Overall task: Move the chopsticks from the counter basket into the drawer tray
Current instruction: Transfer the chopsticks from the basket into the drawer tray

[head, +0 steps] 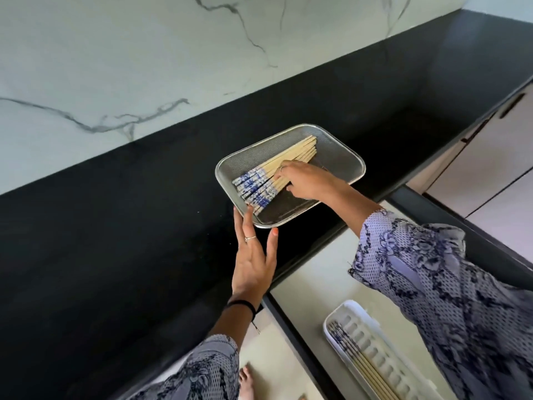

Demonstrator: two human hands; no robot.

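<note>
A silver mesh basket (pixel 344 153) sits on the black counter near its front edge. Inside lies a bundle of wooden chopsticks (pixel 291 158) with blue-and-white patterned ends, pointing to the lower left. My right hand (pixel 305 180) rests on the middle of the bundle, fingers curled over the sticks. My left hand (pixel 253 255) lies flat on the counter, fingers spread, its fingertips touching the basket's near-left corner. Below the counter a drawer stands open, and in it a white slotted tray (pixel 375 342) holds a few chopsticks (pixel 357 356) along its left side.
The black counter (pixel 115 241) runs from lower left to upper right under a white marble wall (pixel 115 67). The drawer's dark side wall (pixel 461 226) is at the right. Pale cabinet fronts with dark handles (pixel 510 105) show at the far right. A bare foot (pixel 246 379) is below.
</note>
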